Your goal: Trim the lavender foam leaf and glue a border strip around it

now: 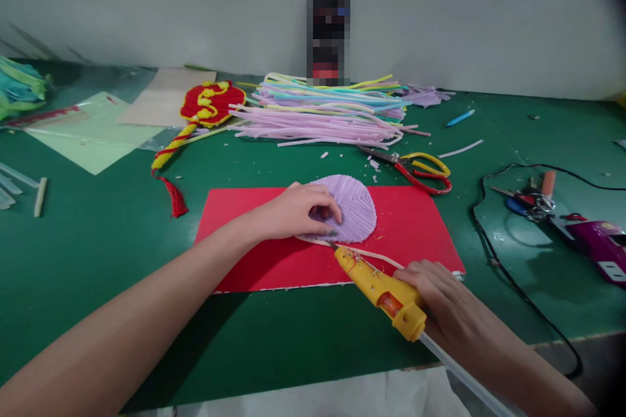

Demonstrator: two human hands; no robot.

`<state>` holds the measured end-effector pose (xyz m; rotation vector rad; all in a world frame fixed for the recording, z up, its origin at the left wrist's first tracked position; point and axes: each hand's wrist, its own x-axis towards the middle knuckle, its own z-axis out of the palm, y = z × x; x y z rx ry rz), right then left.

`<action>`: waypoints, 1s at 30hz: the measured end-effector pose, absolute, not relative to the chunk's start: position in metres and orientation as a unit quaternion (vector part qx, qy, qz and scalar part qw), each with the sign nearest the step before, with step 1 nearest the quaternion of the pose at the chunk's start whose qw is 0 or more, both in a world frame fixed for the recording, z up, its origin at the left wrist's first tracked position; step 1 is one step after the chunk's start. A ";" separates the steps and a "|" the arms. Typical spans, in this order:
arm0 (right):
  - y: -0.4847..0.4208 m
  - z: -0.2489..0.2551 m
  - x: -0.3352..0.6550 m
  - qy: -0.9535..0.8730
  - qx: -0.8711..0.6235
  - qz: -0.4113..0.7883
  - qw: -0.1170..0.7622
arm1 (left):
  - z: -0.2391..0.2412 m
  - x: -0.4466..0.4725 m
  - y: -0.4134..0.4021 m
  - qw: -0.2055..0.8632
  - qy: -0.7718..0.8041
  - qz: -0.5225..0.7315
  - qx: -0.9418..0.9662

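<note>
A round lilac disc of ribbed strips (pixel 353 203) lies on a red sheet (pixel 425 228) on the green table. My left hand (pixel 298 212) rests on the disc's near left part, fingers curled and pressing it down. My right hand (pixel 440 303) grips a yellow glue gun (pixel 379 287), whose nozzle touches the disc's lower edge beside a pale strip (pixel 376 254). A clear glue stick (pixel 464 374) sticks out of the gun's back.
Behind the sheet lies a heap of pastel strips (pixel 323 114), yellow-and-red scissors (pixel 420 169), and a red-and-yellow fan ornament with a tassel (pixel 205 107). A black cable (pixel 493 254), pliers (pixel 528 199) and a purple glue gun (pixel 594 244) sit at the right.
</note>
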<state>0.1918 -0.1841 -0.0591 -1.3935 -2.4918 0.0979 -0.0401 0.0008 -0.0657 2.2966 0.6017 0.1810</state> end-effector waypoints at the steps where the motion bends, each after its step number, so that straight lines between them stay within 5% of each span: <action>1: -0.185 -0.060 0.192 -0.863 -0.484 0.037 0.142 | -0.066 -0.040 0.001 0.372 0.234 0.072 0.895; 30: -0.186 -0.050 0.195 -0.853 -0.498 0.058 0.144 | -0.067 -0.033 -0.008 0.321 0.265 0.085 0.905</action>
